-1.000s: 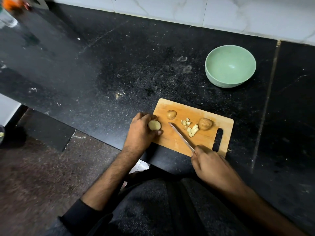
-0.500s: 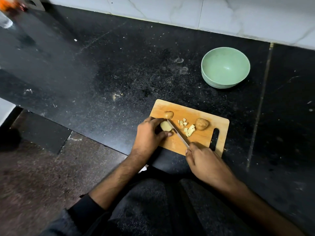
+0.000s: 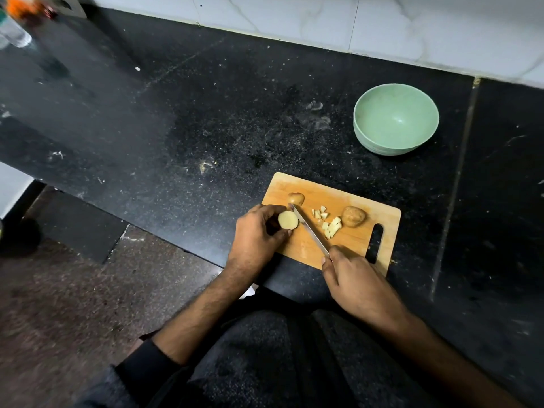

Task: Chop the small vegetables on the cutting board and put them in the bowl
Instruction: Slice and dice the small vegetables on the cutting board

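Observation:
A wooden cutting board (image 3: 356,248) lies at the counter's front edge. My left hand (image 3: 259,234) pinches a halved small potato (image 3: 288,219) at the board's left end, pale cut face turned right. My right hand (image 3: 353,281) grips a knife (image 3: 310,232) whose blade runs up-left, its tip touching the cut face. A small whole potato (image 3: 295,198) sits just behind the tip. Several chopped pieces (image 3: 328,221) lie mid-board, and a larger potato (image 3: 354,216) rests right of them. The pale green bowl (image 3: 396,120) stands behind the board with nothing inside.
The black speckled counter (image 3: 206,119) stretches left and back to a white tiled wall (image 3: 323,22). A clear bottle (image 3: 13,33) stands at the far left corner. The board's handle slot (image 3: 376,242) is at its right end. The floor lies below left.
My left hand first pressed the potato half against the blade, then turned it so the cut face shows again. The knife moved left, up to that potato half.

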Tool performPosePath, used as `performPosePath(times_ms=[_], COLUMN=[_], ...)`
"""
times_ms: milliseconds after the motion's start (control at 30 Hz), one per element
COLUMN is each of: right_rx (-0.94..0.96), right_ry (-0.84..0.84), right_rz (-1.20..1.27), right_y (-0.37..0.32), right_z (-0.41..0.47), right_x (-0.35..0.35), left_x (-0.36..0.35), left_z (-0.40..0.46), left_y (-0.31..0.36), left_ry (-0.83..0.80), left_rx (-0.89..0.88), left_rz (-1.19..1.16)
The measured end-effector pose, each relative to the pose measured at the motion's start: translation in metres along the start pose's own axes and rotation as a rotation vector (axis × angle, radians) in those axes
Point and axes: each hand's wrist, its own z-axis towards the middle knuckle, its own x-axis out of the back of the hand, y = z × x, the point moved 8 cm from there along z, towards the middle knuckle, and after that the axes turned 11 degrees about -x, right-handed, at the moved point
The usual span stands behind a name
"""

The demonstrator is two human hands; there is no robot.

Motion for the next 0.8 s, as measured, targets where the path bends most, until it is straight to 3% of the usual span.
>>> performPosePath(times_ms=[367, 800], right_rx=[0.009, 0.015], right_ry=[-0.046, -0.083], right_rz=[-0.004, -0.042], right_y=[0.0009, 0.0002], right_z=[0.0027, -0.0014], right_x=[-0.0048, 0.003], left_x=[-0.0008, -0.002], left_z=[0.002, -0.0013], left_y=[0.0064, 0.0049], left_ry=[0.052, 0.101], left_rx=[-0.135, -0.053], left_rz=[0.049, -0.075])
